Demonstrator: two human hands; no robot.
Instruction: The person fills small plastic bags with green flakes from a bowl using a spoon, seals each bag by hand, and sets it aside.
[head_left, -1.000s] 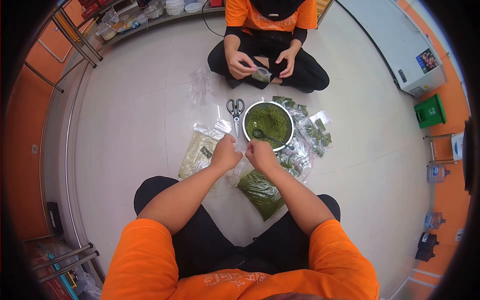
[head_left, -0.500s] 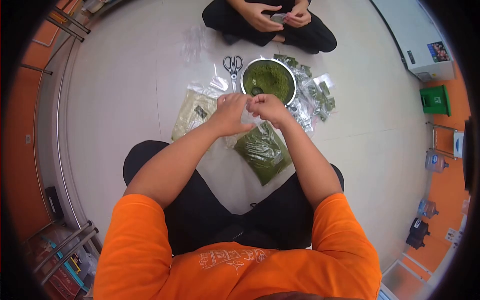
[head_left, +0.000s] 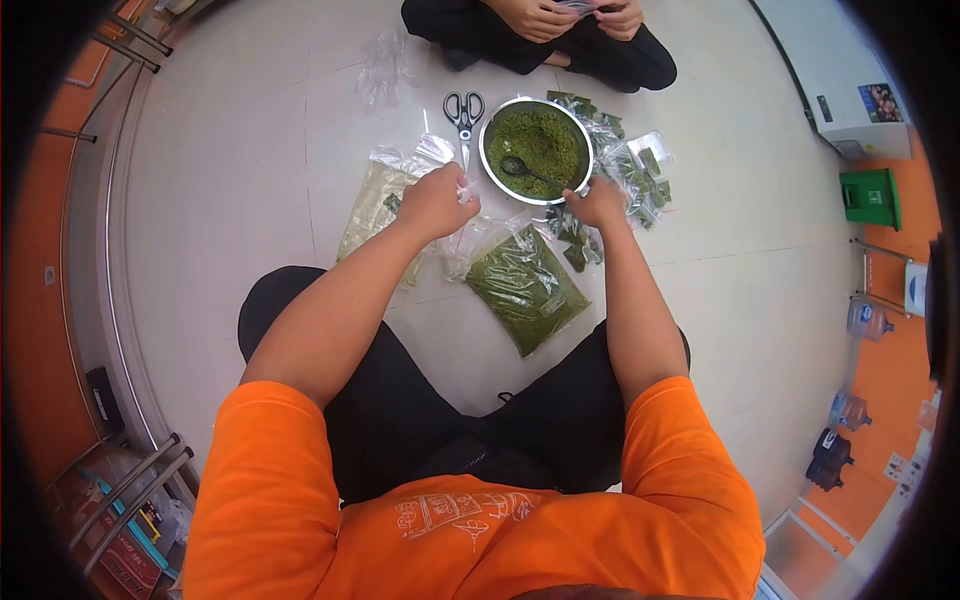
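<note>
A round metal bowl (head_left: 487, 170) holds crumbly green material (head_left: 540, 135). A dark spoon (head_left: 530, 173) rests in it, its handle reaching over the right rim. My right hand (head_left: 597, 203) has its fingers closed on the handle's end. My left hand (head_left: 437, 204) pinches a small clear plastic bag (head_left: 469, 192), left of the bowl. Below the bowl lies a large clear bag of green material (head_left: 525, 290). A bag of pale material (head_left: 365, 212) lies partly behind my left hand. Scissors (head_left: 464, 120) lie left of the bowl.
Small packets of green pieces (head_left: 645, 185) lie right of the bowl. Across from me sits another person (head_left: 540, 40) in black trousers, their hands holding clear plastic. Empty clear bags (head_left: 385, 70) lie at the upper left. A green bin (head_left: 870, 199) stands at the right.
My hands have moved apart. My right hand has gone right to the spoon and taken its handle; my left hand has shifted left with the small bag. The other person's hands have moved up.
</note>
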